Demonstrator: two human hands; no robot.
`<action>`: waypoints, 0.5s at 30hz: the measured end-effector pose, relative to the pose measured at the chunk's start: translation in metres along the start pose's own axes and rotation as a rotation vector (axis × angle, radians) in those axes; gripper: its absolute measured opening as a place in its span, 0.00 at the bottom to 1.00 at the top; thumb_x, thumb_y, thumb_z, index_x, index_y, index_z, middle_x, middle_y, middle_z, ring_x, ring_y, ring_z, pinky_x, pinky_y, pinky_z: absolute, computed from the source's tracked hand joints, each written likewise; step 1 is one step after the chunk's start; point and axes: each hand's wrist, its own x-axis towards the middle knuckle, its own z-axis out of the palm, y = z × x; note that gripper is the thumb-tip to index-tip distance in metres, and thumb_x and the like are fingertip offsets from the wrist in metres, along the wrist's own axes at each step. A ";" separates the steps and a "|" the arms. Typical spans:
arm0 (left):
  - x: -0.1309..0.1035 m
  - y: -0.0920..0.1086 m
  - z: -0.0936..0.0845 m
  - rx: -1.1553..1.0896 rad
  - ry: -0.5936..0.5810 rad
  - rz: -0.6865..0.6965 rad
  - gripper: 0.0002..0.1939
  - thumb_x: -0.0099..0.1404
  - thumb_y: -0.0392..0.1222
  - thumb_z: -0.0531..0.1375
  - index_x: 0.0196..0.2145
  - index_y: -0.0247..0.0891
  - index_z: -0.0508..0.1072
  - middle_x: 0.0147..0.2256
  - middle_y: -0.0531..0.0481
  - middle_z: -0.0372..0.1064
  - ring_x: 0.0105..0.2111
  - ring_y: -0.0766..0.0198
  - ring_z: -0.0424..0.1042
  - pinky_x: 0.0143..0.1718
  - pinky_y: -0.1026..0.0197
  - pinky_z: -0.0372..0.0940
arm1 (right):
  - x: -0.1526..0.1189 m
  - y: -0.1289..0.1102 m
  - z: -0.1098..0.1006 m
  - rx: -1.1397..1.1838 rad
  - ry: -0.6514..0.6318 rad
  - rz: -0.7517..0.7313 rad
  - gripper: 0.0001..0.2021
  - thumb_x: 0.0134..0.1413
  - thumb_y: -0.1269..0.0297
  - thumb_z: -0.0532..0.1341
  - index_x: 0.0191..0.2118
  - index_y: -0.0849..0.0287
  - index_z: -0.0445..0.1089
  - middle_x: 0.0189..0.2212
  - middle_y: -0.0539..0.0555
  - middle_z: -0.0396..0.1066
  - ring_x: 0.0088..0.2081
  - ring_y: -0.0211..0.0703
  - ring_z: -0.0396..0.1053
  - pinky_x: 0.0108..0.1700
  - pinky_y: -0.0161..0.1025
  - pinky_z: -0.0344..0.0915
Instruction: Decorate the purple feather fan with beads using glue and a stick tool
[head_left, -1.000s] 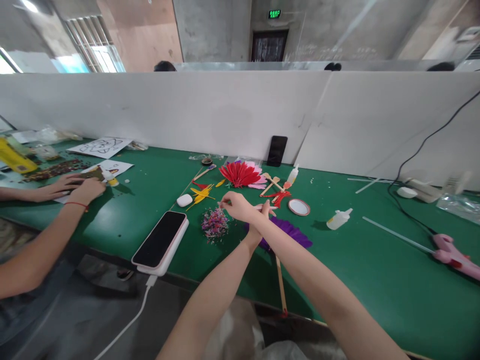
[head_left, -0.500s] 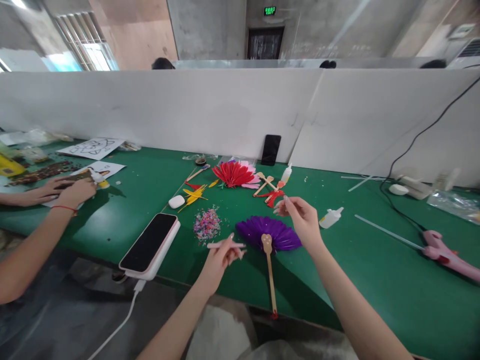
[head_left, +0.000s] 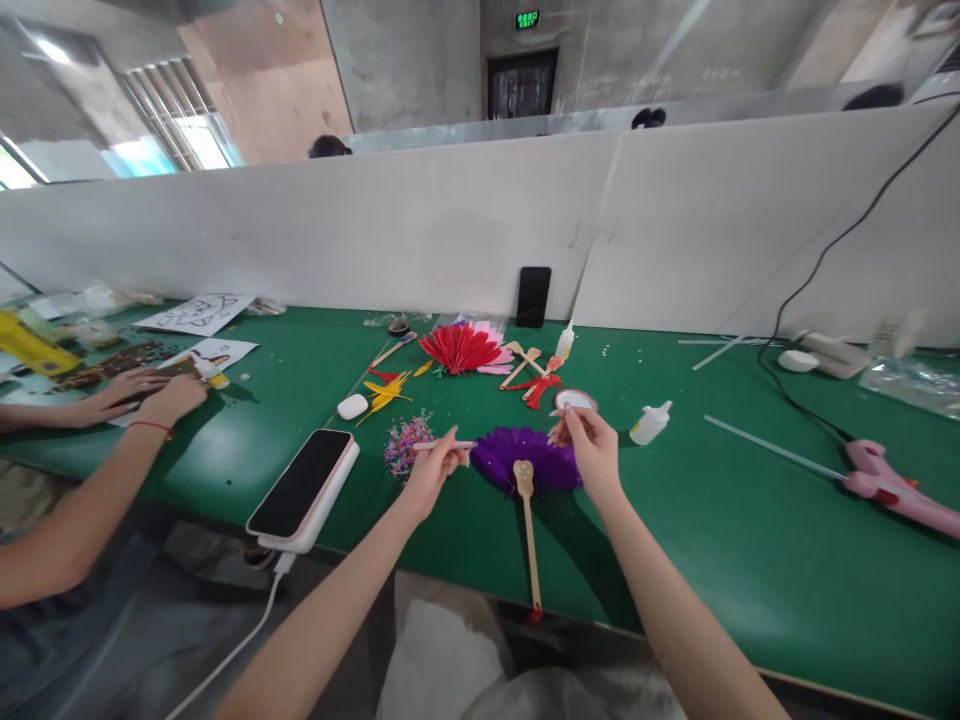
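My left hand (head_left: 438,462) is closed around a slim pale pink pen-like stick (head_left: 442,445), its tip pointing right, beside a purple feather fan (head_left: 517,448). The fan lies on the green table with its pale wooden handle (head_left: 529,540) toward me. Over the fan's right side, my right hand (head_left: 592,445) has its fingertips pinched together; what is between them is too small to see. A small round white dish (head_left: 576,399) with a reddish rim shows just behind those fingertips; whether they touch it, I cannot tell. Colourful tiny bits (head_left: 405,445) lie in a pile left of the fan.
Red feathers (head_left: 461,350), yellow feathers (head_left: 388,392) and wooden sticks (head_left: 521,365) lie further back. A glue bottle (head_left: 651,423) and pink glue gun (head_left: 892,485) are right; a charging phone (head_left: 304,485) is left. Another person's hands (head_left: 161,395) work at far left.
My left hand has moved up and slightly left with the pink stick. My right hand has moved slightly left and down, and the round white dish has come into sight.
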 end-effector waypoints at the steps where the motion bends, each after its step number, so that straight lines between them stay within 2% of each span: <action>1: 0.006 0.003 -0.003 0.003 0.022 0.012 0.18 0.54 0.49 0.62 0.17 0.32 0.68 0.18 0.51 0.64 0.22 0.70 0.63 0.38 0.62 0.62 | 0.001 0.001 -0.002 0.008 0.012 0.005 0.14 0.49 0.53 0.61 0.28 0.61 0.69 0.14 0.46 0.64 0.16 0.34 0.62 0.20 0.33 0.60; 4: 0.017 0.016 -0.012 -0.018 0.106 0.078 0.16 0.53 0.50 0.62 0.19 0.33 0.69 0.18 0.53 0.65 0.24 0.70 0.64 0.38 0.63 0.62 | 0.004 0.002 -0.005 0.030 0.036 0.019 0.14 0.49 0.53 0.61 0.29 0.61 0.69 0.15 0.47 0.65 0.16 0.34 0.62 0.19 0.33 0.59; 7: 0.009 0.028 -0.015 -0.092 0.168 0.127 0.14 0.52 0.49 0.63 0.24 0.35 0.70 0.18 0.56 0.64 0.24 0.71 0.64 0.41 0.60 0.64 | 0.005 0.001 -0.005 0.051 0.046 0.037 0.14 0.48 0.53 0.61 0.28 0.61 0.69 0.14 0.47 0.65 0.16 0.34 0.62 0.18 0.32 0.57; 9: -0.006 0.029 -0.011 -0.192 0.173 0.082 0.13 0.50 0.47 0.65 0.23 0.35 0.69 0.15 0.59 0.59 0.22 0.71 0.64 0.43 0.54 0.66 | 0.005 0.000 -0.006 0.070 0.054 0.049 0.14 0.47 0.53 0.61 0.28 0.61 0.69 0.14 0.47 0.64 0.16 0.34 0.62 0.18 0.32 0.57; 11: -0.023 0.025 -0.003 -0.222 0.157 -0.023 0.14 0.49 0.45 0.66 0.21 0.34 0.67 0.14 0.59 0.58 0.22 0.70 0.64 0.44 0.52 0.66 | 0.005 -0.002 -0.006 0.091 0.066 0.059 0.14 0.47 0.53 0.62 0.28 0.61 0.69 0.14 0.46 0.64 0.16 0.34 0.62 0.18 0.33 0.57; 15: -0.044 0.012 0.017 -0.255 0.123 -0.140 0.12 0.51 0.44 0.66 0.22 0.34 0.68 0.19 0.56 0.64 0.22 0.72 0.65 0.43 0.56 0.66 | 0.006 -0.003 -0.008 0.117 0.083 0.071 0.14 0.46 0.53 0.62 0.29 0.61 0.69 0.13 0.46 0.64 0.15 0.34 0.62 0.18 0.32 0.58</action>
